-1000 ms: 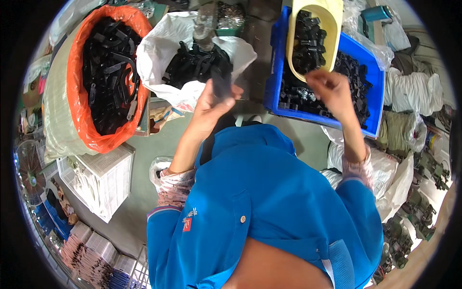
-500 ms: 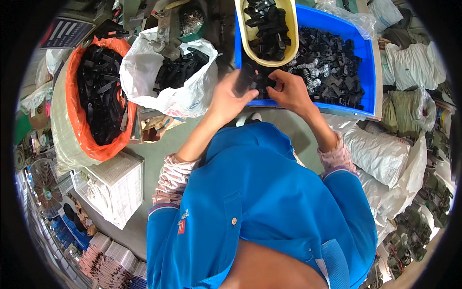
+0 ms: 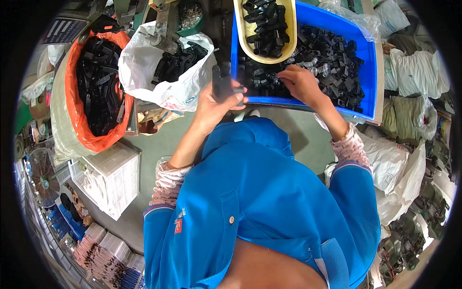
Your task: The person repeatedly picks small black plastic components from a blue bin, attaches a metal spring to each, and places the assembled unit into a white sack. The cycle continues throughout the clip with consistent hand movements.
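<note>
My left hand [image 3: 215, 107] is closed around a dark plastic part [image 3: 222, 83] with a blocky, forked upper end, held upright between the white sack and the blue bin. My right hand [image 3: 304, 86] reaches over the near edge of the blue bin [image 3: 332, 110], its fingertips pinched together low over the contents. Whatever lies between those fingertips is too small to make out. Silver coil springs [image 3: 321, 69] lie close to the right hand, among many small black plastic pieces [image 3: 339, 79]. A cream oval tub [image 3: 292, 48] with black tubular parts rests over the bin's far left portion.
Left of my left hand stands a white sack [image 3: 137, 65] of black parts, then an orange-lined sack [image 3: 72, 101] of long black pieces. A green box [image 3: 191, 29] of small metal bits sits behind. White crates [image 3: 113, 185] are at lower left; stuffed bags [image 3: 414, 72] line the right.
My hands were together over the bin's near left corner. The left has moved left and toward me with the black part; the right has moved right, into the bin near the springs.
</note>
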`<action>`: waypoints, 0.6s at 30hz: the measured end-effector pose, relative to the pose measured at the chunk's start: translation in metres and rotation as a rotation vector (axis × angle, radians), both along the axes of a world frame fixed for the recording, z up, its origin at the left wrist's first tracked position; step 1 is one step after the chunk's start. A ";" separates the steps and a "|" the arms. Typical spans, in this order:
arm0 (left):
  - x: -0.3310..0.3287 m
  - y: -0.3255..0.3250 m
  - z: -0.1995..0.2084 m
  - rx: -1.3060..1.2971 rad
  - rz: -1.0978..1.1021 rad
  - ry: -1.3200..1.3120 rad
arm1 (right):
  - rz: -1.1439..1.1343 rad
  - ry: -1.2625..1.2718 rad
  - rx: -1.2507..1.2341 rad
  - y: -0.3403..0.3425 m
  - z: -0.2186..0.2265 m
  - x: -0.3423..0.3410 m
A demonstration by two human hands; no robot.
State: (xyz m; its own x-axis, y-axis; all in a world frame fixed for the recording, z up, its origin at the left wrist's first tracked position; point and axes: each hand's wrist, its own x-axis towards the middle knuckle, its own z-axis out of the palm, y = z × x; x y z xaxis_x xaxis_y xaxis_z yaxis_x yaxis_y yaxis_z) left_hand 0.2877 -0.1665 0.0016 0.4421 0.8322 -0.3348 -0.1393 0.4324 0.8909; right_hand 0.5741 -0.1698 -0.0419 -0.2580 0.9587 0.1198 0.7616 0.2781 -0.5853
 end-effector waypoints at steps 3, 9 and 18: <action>0.001 -0.001 0.000 -0.065 0.051 -0.075 | 0.181 -0.271 0.032 0.017 -0.004 -0.021; 0.003 0.001 -0.005 -0.002 0.101 -0.060 | 0.340 -0.561 0.001 0.031 -0.019 -0.029; 0.019 0.014 0.010 0.232 0.037 0.195 | -0.345 0.740 -0.541 -0.013 0.031 -0.003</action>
State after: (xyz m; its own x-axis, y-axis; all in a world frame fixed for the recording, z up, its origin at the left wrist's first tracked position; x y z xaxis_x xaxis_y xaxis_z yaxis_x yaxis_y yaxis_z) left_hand 0.3065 -0.1522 0.0119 0.3562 0.9108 -0.2089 0.0317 0.2116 0.9768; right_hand 0.5709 -0.1824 -0.0108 0.0104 0.9404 -0.3398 0.1400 -0.3378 -0.9307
